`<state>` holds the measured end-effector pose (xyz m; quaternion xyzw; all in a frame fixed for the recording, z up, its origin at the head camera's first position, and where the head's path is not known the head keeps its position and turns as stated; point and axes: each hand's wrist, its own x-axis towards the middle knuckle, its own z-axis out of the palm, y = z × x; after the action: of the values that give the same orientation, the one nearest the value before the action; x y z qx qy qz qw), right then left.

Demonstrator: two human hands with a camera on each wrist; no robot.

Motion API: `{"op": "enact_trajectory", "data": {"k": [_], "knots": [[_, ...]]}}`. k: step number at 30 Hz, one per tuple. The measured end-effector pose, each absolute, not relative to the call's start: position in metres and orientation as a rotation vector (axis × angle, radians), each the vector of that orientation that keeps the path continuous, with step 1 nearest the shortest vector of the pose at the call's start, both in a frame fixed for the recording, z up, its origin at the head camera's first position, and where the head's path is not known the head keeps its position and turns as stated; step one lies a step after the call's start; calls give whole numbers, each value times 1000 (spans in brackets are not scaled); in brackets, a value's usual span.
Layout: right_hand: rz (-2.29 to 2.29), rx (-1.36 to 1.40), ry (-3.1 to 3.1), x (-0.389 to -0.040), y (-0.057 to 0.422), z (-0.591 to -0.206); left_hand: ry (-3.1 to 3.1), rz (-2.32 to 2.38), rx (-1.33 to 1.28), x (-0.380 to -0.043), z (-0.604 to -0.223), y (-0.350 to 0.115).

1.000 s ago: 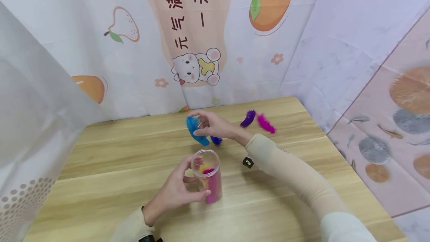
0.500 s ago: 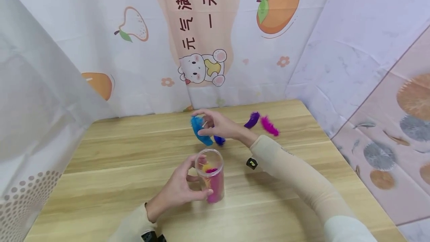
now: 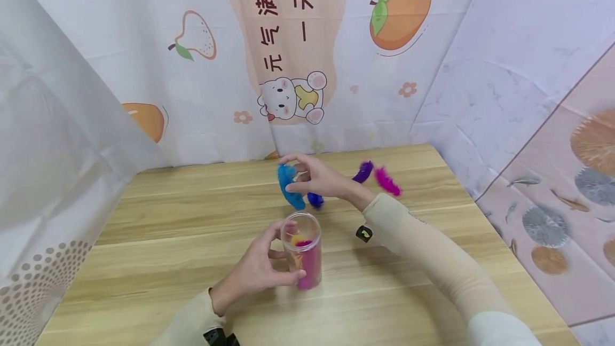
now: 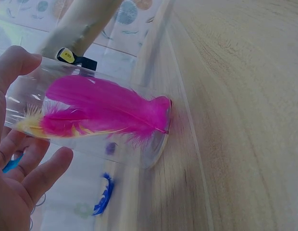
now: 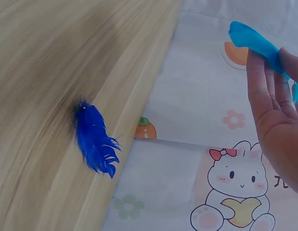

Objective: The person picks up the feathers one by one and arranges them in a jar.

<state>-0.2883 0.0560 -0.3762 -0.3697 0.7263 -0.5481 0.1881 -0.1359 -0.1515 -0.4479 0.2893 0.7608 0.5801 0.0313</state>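
A clear plastic jar (image 3: 314,260) stands upright on the table without a lid, and my left hand (image 3: 261,263) grips it from the left side. Inside it, magenta feathers (image 4: 103,103) and a yellow feather (image 4: 31,124) show through the wall. Above and just behind the jar's mouth, my right hand (image 3: 319,178) pinches a light blue feather (image 3: 290,188) between thumb and fingers; the feather is clear of the table. Below the right hand lies a dark blue feather (image 5: 95,139), partly covered by that hand in the head view.
Farther right on the wooden table (image 3: 182,212) lie a purple feather (image 3: 363,171) and a magenta feather (image 3: 387,181). A printed curtain (image 3: 211,95) hangs along the table's back edge, and another cloth (image 3: 528,175) hangs at the right.
The head view has shifted a little, so the whole scene sits slightly farther right. The right hand still holds the light blue feather, which has turned slightly; the left hand stays on the jar.
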Motion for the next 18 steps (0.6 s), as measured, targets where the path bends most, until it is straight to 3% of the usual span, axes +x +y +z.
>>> {"op": "enact_trajectory", "data": {"k": [18], "knots": [[-1552, -1017, 2010, -284, 64, -368, 2359, 1760, 861, -137, -447, -150]]}}
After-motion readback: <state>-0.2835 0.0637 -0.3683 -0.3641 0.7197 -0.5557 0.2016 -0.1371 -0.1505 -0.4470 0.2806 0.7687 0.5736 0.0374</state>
